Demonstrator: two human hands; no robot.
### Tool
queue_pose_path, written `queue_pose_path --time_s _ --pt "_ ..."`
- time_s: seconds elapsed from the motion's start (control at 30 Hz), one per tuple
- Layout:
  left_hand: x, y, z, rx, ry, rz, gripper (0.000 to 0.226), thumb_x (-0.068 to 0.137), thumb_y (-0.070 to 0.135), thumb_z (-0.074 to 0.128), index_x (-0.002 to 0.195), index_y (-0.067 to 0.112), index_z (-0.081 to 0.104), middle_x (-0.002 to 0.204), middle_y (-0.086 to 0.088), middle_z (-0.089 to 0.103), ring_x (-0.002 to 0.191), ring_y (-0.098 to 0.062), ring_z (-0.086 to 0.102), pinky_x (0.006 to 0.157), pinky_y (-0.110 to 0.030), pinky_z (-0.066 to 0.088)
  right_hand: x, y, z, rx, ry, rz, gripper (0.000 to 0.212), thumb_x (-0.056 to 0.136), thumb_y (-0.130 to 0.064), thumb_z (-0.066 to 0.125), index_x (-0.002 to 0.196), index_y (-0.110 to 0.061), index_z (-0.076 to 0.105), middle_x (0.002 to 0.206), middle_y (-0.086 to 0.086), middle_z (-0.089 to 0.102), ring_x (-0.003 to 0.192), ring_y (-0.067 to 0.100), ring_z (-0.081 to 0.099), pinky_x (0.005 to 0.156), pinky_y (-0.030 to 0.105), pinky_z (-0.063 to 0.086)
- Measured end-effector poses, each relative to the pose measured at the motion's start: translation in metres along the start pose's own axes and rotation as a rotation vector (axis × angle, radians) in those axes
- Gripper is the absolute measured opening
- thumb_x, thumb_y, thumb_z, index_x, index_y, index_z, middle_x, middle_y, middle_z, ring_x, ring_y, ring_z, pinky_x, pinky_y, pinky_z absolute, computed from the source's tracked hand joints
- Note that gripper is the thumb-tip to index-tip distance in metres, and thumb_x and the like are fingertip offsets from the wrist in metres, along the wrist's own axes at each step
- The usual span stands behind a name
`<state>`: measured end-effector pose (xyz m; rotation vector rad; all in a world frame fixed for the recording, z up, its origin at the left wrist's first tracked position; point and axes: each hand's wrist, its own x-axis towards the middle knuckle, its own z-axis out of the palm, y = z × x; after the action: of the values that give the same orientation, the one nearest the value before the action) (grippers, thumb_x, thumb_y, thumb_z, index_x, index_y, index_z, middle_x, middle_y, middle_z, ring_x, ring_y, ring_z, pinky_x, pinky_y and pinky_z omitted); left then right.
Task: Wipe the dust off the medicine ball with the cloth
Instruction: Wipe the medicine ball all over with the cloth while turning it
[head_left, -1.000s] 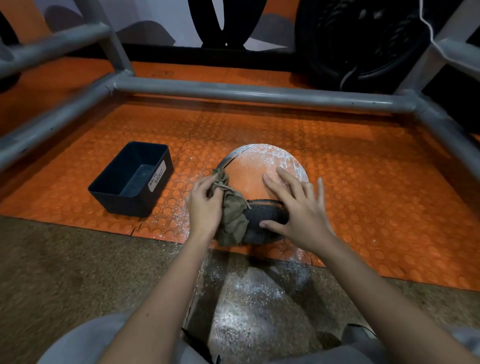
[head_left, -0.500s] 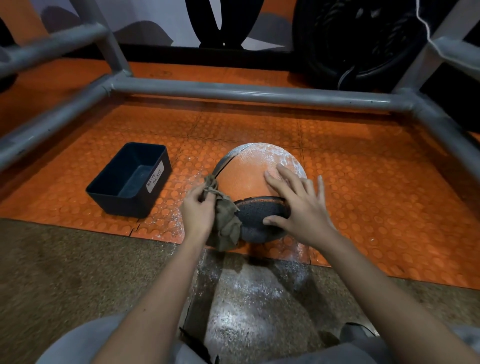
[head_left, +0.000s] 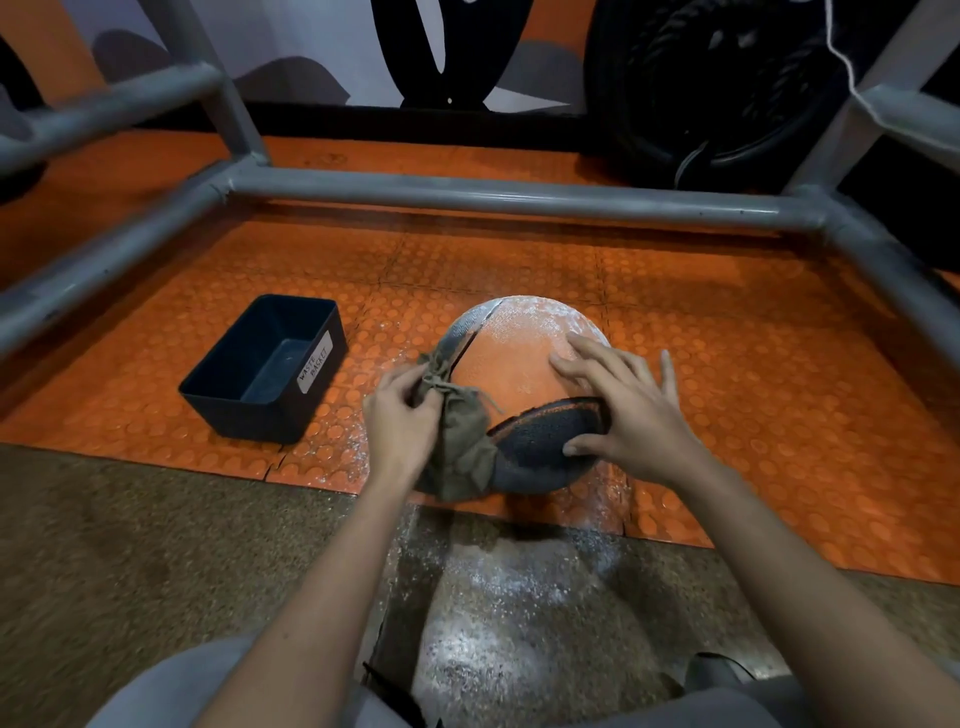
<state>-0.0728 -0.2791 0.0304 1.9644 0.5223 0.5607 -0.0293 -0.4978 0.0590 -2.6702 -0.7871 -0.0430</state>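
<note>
Head view: medicine ball between hands; left hand grips cloth.

The left hand clenches; the right hand lies splayed.

open orange mat right of medicine ball, waste basket near on left, grey pipe frame barring far side

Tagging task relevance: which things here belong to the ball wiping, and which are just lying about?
Job: medicine ball; cloth, gripped by left hand; right hand, resting on the ball.
Lying about: waste basket; grey metal frame.
</note>
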Motion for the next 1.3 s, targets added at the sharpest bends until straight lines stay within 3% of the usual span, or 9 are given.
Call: queue_pose_path --time_s 0.17,0.3,0.37,0.43,0.53,0.67,0.83,1.1,1.3 --pt "-0.026 0.022 0.015 0.153 -0.063 0.311 0.03 0.086 0.014 0.06 0.116 0.019 0.066 0.111 0.016 0.049 0.108 -0.01 0.03 0.091 -0.022 0.024 0.0 0.007 -0.013 0.006 -0.016 0.064 0.088 0.069 -0.034 0.081 0.141 -0.045 0.03 0.152 -0.027 0.014 0.142 0.004 0.012 0.109 0.056 -0.018" --pt "-0.04 0.025 0.026 0.263 -0.169 0.597 0.033 0.077 0.029 0.056 0.104 0.021 0.073 0.11 0.007 0.063 0.099 -0.012 0.035 0.085 -0.023 0.037 0.001 0.012 -0.02 -0.058 0.008 0.222 0.079 0.081 -0.016 0.072 0.141 -0.044 0.03 0.152 -0.017 0.027 0.141 0.012 0.022 0.109 0.06 -0.013" --pt "-0.042 0.023 0.029 0.254 -0.245 0.667 0.035 0.076 0.033 0.051 0.1 0.021 0.074 0.108 0.007 0.064 0.099 -0.014 0.038 0.084 -0.023 0.041 0.006 0.015 -0.015 0.151 0.068 0.274 0.064 0.088 -0.008 0.059 0.141 -0.037 0.037 0.148 -0.011 0.035 0.139 0.017 0.03 0.115 0.06 0.001" --pt "-0.044 0.023 0.031 0.261 -0.331 0.735 0.035 0.076 0.032 0.05 0.1 0.021 0.074 0.108 0.008 0.064 0.101 -0.015 0.04 0.085 -0.025 0.043 0.012 0.014 -0.008 0.427 0.177 0.271 0.051 0.094 -0.016 0.052 0.142 -0.029 0.041 0.145 0.0 0.042 0.135 0.021 0.038 0.114 0.052 0.023" --pt "-0.042 0.022 0.029 0.236 -0.374 0.774 0.035 0.075 0.031 0.052 0.101 0.022 0.073 0.108 0.008 0.064 0.099 -0.016 0.043 0.086 -0.024 0.043 0.012 0.008 0.007 0.443 0.24 0.284 0.049 0.095 -0.04 0.048 0.143 -0.038 0.036 0.144 0.009 0.038 0.134 0.027 0.036 0.111 0.047 0.028" --pt "-0.027 0.016 0.021 0.219 -0.236 0.707 0.032 0.076 0.027 0.056 0.103 0.022 0.073 0.11 0.006 0.064 0.097 -0.016 0.043 0.088 -0.019 0.034 0.005 0.006 0.014 0.36 0.22 0.306 0.052 0.092 -0.051 0.046 0.142 -0.048 0.031 0.151 0.007 0.025 0.139 0.029 0.026 0.112 0.053 0.021" --pt "-0.013 0.0 0.01 0.273 -0.12 0.345 0.038 0.087 0.013 0.062 0.124 0.02 0.06 0.125 0.008 0.057 0.112 -0.012 0.036 0.096 -0.021 0.025 0.005 0.007 0.016 0.321 0.204 0.322 0.053 0.094 -0.051 0.043 0.144 -0.047 0.026 0.154 0.004 0.019 0.139 0.028 0.022 0.113 0.051 0.014" --pt "-0.028 0.016 0.03 0.309 -0.224 0.809 0.033 0.083 0.024 0.051 0.109 0.018 0.07 0.117 0.003 0.064 0.105 -0.02 0.043 0.092 -0.027 0.037 0.002 0.005 0.021 0.46 0.219 0.292 0.07 0.085 -0.048 0.06 0.145 -0.043 0.025 0.156 0.008 0.011 0.144 0.02 0.006 0.113 0.034 0.01" --pt "-0.002 -0.001 0.012 -0.014 -0.103 0.149 0.033 0.089 0.003 0.057 0.121 0.011 0.062 0.115 0.011 0.053 0.118 -0.014 0.046 0.105 -0.029 0.034 0.0 -0.008 0.027 0.444 0.202 0.255 0.07 0.085 -0.052 0.059 0.144 -0.047 0.021 0.158 0.003 0.001 0.143 0.015 -0.002 0.116 0.043 0.007"
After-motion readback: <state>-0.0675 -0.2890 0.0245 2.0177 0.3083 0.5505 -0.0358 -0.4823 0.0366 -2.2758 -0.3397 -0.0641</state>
